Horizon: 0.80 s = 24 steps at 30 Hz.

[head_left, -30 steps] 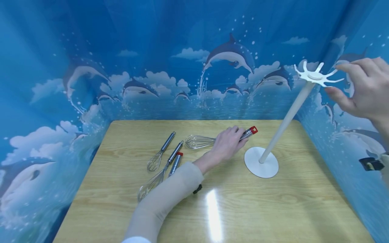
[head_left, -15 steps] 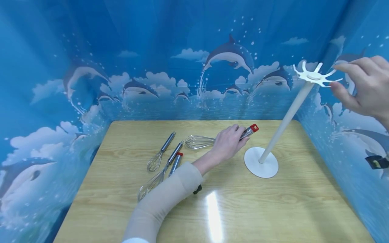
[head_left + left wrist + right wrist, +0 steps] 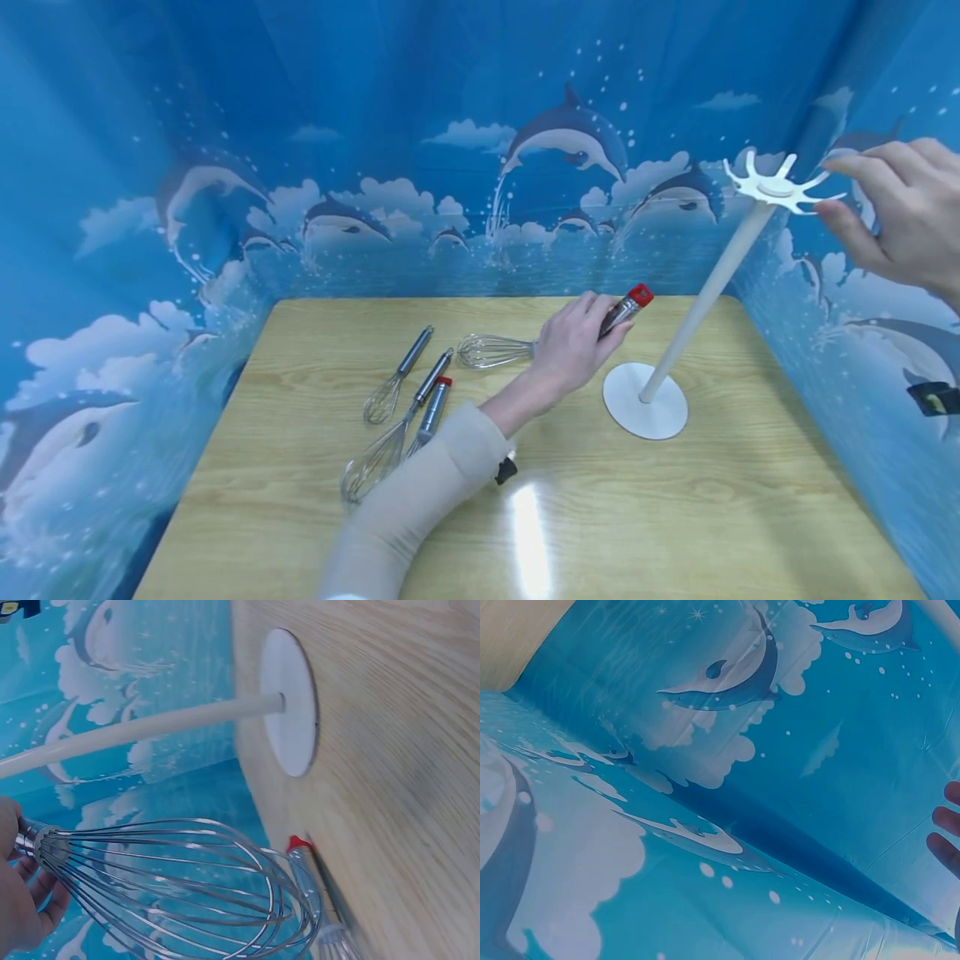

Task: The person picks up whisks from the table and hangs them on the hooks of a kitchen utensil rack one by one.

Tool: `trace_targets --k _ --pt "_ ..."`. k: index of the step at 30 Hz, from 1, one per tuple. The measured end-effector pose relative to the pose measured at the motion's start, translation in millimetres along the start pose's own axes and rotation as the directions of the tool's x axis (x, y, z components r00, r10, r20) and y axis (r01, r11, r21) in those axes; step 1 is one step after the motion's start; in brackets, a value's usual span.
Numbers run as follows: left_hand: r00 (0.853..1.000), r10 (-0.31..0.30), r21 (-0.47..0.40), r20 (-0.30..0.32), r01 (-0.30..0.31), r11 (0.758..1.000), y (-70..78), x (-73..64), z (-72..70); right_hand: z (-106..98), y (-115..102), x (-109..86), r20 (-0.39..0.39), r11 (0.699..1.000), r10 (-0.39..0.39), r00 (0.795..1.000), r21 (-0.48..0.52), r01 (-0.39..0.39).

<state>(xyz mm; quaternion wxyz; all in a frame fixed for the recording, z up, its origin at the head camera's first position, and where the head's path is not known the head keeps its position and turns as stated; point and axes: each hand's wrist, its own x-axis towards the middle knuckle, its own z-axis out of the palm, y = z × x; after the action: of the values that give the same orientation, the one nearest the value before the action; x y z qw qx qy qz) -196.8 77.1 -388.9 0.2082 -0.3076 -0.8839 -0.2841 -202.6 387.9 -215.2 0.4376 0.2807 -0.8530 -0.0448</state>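
Note:
My left hand (image 3: 573, 343) grips a metal whisk with a red-tipped handle (image 3: 628, 308), over the back middle of the table. Its wire loops (image 3: 491, 352) point left and fill the lower part of the left wrist view. On the right stands a white stand with a round base (image 3: 645, 401), a pole (image 3: 707, 304) and a ring of curved prongs (image 3: 776, 188) on top. My right hand (image 3: 911, 217) is at the prongs' right side, thumb and forefinger spread at the prong tips; contact is hard to tell. Only some fingertips (image 3: 946, 821) show in the right wrist view.
Left of my left forearm lie a small whisk (image 3: 397, 377), a longer whisk (image 3: 397, 437) and another red-tipped whisk (image 3: 435, 408), partly covered by the sleeve. A dolphin-print curtain (image 3: 450, 125) surrounds the wooden table (image 3: 600, 517) at the back and sides.
The left hand has shifted slightly right, and the whisk's red handle end has risen up and right. The right hand drew back a little to the right, then stayed nearly still.

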Motion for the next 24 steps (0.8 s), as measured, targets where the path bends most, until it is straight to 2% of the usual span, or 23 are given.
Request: trace_targets --k 5,11,17,24 --pt "0.997 0.023 -0.048 -0.080 -0.027 0.998 10.4 2.2 -6.6 -3.6 -0.6 0.2 0.023 1.000 0.008 1.000 0.002 -0.008" --pt "0.991 0.026 -0.085 -0.135 -0.037 0.996 19.8 2.5 -11.6 -1.5 -1.8 1.5 0.011 1.000 0.000 1.000 0.003 0.000" --pt "0.992 0.034 -0.117 -0.121 -0.048 0.992 26.7 6.4 -13.0 -4.5 -0.8 1.6 0.052 1.000 0.008 0.999 0.001 -0.009" --pt "0.992 0.052 -0.124 -0.117 -0.066 0.990 38.0 15.0 -14.6 -4.5 0.3 1.0 0.062 1.000 -0.001 0.998 0.001 0.001"
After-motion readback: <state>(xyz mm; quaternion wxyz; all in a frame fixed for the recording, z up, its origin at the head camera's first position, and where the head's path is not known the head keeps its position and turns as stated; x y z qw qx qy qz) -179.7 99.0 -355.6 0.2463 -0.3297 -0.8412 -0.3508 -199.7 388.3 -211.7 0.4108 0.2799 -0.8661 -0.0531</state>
